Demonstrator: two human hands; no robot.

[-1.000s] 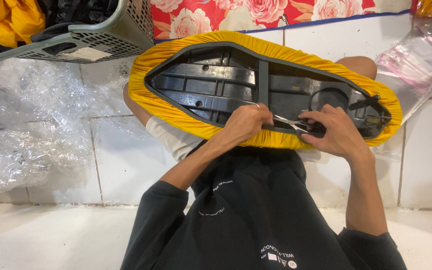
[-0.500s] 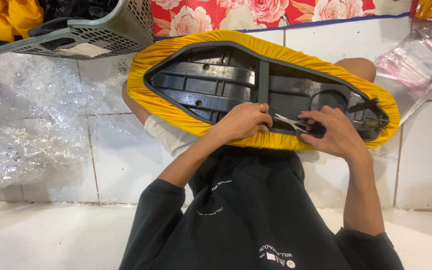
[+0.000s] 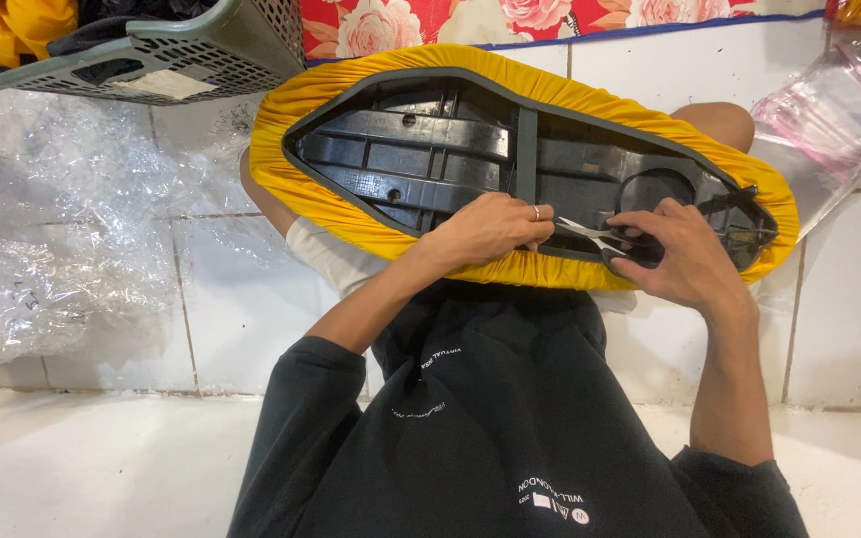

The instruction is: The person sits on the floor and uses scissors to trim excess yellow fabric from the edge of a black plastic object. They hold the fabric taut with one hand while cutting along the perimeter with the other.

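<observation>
An upturned motorcycle seat lies across my lap, its black plastic base (image 3: 450,149) facing up with a yellow cover (image 3: 351,209) stretched over its rim. My left hand (image 3: 485,231) presses on the yellow cover at the near edge, fingers curled on the fabric. My right hand (image 3: 685,261) grips black-handled scissors (image 3: 600,239), whose metal blades point left toward my left hand's fingertips at the cover's edge.
A grey plastic basket (image 3: 201,55) with yellow and black items sits at upper left. Crumpled clear plastic (image 3: 52,249) covers the white tiled floor at left. Clear plastic bags (image 3: 829,120) lie at upper right. Floral red fabric (image 3: 550,12) lies beyond the seat.
Both hands stay at the seat's near edge; the scissors have shifted slightly along it. The view has moved a little.
</observation>
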